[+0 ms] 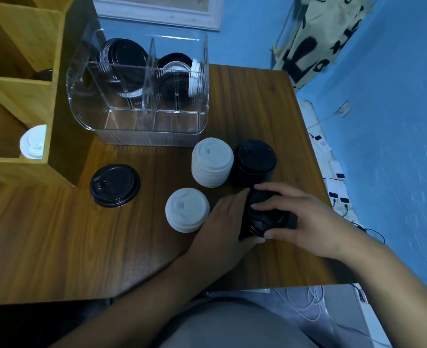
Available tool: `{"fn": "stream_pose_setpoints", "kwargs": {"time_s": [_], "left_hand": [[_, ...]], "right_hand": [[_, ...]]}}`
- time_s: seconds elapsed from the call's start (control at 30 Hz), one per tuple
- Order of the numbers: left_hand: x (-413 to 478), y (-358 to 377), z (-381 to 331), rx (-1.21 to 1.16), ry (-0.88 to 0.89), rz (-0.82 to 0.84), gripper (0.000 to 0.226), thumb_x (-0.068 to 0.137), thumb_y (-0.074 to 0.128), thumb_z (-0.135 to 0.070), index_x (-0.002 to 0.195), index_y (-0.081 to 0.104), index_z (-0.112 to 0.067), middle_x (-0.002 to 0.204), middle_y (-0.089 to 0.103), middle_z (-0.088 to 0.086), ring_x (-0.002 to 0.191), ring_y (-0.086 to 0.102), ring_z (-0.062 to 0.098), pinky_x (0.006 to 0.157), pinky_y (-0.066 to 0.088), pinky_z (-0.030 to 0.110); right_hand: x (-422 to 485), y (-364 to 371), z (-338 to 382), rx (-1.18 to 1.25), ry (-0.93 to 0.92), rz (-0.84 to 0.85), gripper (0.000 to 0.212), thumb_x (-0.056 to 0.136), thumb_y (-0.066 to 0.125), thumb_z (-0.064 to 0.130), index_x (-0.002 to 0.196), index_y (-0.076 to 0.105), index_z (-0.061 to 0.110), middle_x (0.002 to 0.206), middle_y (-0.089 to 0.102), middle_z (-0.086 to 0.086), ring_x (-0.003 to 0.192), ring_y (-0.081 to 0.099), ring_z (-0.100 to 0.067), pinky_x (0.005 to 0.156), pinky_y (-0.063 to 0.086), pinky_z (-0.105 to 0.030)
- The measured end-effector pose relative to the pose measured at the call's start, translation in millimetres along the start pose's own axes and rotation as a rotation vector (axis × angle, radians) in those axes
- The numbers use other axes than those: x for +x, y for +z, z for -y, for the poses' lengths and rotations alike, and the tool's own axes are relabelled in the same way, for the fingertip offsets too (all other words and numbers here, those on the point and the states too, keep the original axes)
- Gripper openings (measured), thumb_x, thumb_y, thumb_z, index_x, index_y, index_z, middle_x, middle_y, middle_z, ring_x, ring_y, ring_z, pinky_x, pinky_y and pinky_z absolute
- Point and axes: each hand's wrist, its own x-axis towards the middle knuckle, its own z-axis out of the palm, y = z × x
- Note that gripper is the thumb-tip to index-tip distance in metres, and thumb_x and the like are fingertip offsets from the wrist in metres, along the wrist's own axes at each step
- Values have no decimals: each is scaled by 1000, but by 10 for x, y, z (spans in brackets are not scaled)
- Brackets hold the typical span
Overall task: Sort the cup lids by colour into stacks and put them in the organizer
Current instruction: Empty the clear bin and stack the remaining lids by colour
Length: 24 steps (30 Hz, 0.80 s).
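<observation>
Table [56, 242]: wooden, against blue walls
White lid stacks [212, 162]: two, standing free
Black stacks: one free [256, 159], one gripped [267, 217] by both hands' fingers [270, 197]
Single black lid [115, 185]: one
Organizer [142, 101]: black and white lids inside

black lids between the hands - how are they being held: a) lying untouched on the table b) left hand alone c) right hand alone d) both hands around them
d: the left hand presses against one side of the black lids while the right hand wraps over the other, near the table's right edge.
</observation>
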Motion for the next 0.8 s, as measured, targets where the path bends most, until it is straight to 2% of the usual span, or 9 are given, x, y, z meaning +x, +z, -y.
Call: {"fn": "stream_pose_setpoints", "kwargs": {"time_s": [0.1,0.2,0.3,0.37,0.47,0.57,0.67,0.8], "left_hand": [[5,5,2,7,-6,-5,95,79,84,-42,153,35,-9,143,54,6,129,45,14,107,27,17],[8,14,-7,30,-8,1,98,79,83,-47,154,34,-6,141,54,9,127,47,17,106,28,19],[14,18,-12,30,-7,-9,97,81,75,-54,153,34,-5,139,55,10,125,47,17,105,26,17],[16,21,-4,36,-9,-14,96,81,77,-51,153,34,-5,140,55,9,126,47,18,106,27,18],[10,11,1,34,-13,-1,99,79,84,-44,155,32,-8,144,53,7,131,43,15,108,27,22],[1,2,-2,34,-33,12,101,80,83,-44,158,26,-13,149,48,3,134,39,12,108,22,15],[1,1,4,26,-43,24,104,81,83,-43,159,22,-14,154,44,-1,138,33,9,105,10,0],[16,3,13,30,-26,22,105,82,82,-44,160,19,-14,156,42,-3,141,31,9,106,10,2]], "right_hand": [[9,8,0,-9,7,6,55,81,82,34,131,61,37,154,34,24,143,30,5,110,35,-11],[9,33,-9,-39,-3,33,70,77,80,48,138,50,35,156,31,18,143,24,10,109,26,-5],[11,66,-22,-38,0,-16,71,75,86,36,137,51,33,153,36,14,142,26,11,109,24,-4],[-16,97,-28,1,4,-66,69,74,87,33,134,54,34,153,39,14,141,32,7,110,31,-9],[-84,108,-73,155,27,-211,67,70,89,32,129,58,31,148,47,13,137,45,-4,112,42,-29],[-153,42,-150,295,91,-338,67,67,88,32,126,58,34,146,51,14,135,50,-12,112,42,-44],[-199,2,-207,301,116,-365,66,66,88,33,126,58,36,146,51,15,134,51,-13,113,41,-46],[-180,35,-158,218,59,-290,69,67,88,38,129,60,30,148,49,12,138,47,-9,113,42,-36]]}}
